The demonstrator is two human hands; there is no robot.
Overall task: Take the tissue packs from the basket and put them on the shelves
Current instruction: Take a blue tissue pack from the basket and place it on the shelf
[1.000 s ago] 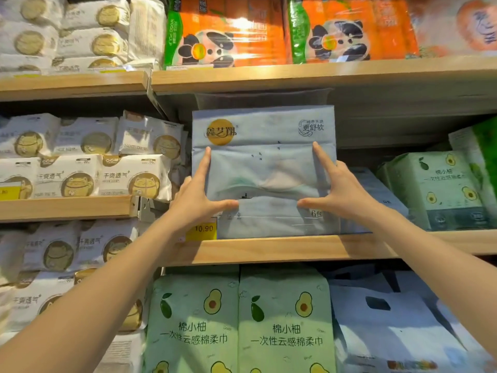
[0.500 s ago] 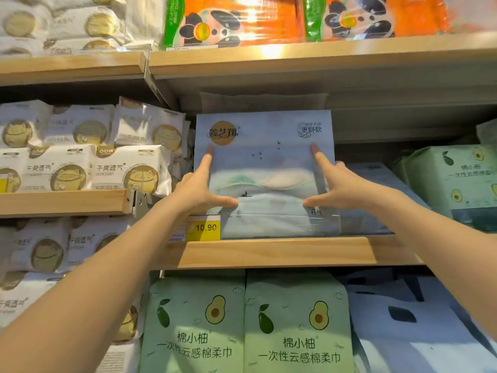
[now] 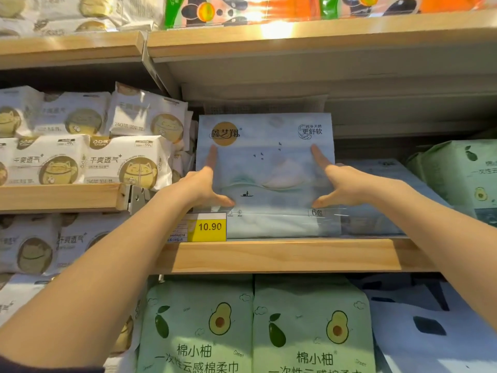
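Observation:
A pale blue tissue pack (image 3: pixel 266 170) with a gold round logo stands upright on the wooden middle shelf (image 3: pixel 282 255). My left hand (image 3: pixel 199 187) lies against its left front side and my right hand (image 3: pixel 341 184) against its right front side. On both hands the fingers point up along the face and the thumbs reach inward across the lower part. A second blue pack (image 3: pixel 376 200) lies flat just to the right. The basket is out of view.
A yellow 10.90 price tag (image 3: pixel 207 227) is fixed at the shelf's left front. White cat-logo packs (image 3: pixel 107 160) fill the left shelves. Green avocado packs stand at the right (image 3: pixel 457 173) and below (image 3: pixel 255 327). Orange packs (image 3: pixel 255 6) sit on the top shelf.
The blue pack has gone deeper onto the shelf and now stands straighter. Both hands have slid from its lower sides up onto its front.

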